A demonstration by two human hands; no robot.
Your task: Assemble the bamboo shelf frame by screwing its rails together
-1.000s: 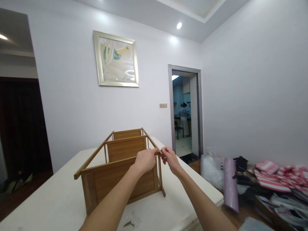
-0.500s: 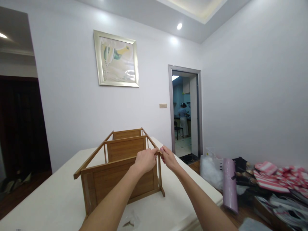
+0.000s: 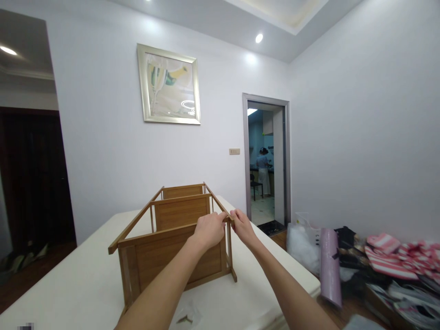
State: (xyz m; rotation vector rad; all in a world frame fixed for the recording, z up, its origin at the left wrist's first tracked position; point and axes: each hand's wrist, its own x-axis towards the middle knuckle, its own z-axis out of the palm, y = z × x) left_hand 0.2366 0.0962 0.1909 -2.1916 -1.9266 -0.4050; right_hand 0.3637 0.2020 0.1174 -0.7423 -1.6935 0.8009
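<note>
A brown wooden shelf rack (image 3: 182, 215) lies on its side on a white table (image 3: 85, 266), its panels standing upright one behind another. At the near upper right corner of the rack, my left hand (image 3: 211, 230) is closed, with its fingertips at the joint of panel and rail. Close beside it, my right hand (image 3: 242, 228) is closed around the end of the upper right rail. Whether a small part is pinched between the fingers cannot be made out. On the table below my left forearm lies a clear plastic bag (image 3: 187, 317) with small metal pieces, apparently screws.
Right of the table, a purple roll (image 3: 330, 266), a white plastic bag (image 3: 302, 243) and pink striped fabric (image 3: 388, 256) crowd the floor. A doorway (image 3: 245, 160) opens behind, with a person (image 3: 263, 167) in the room beyond. A framed picture (image 3: 172, 87) hangs on the wall.
The view has shifted slightly to the left. Both hands stay at the same corner of the rack, with hardly any movement of the fingers.
</note>
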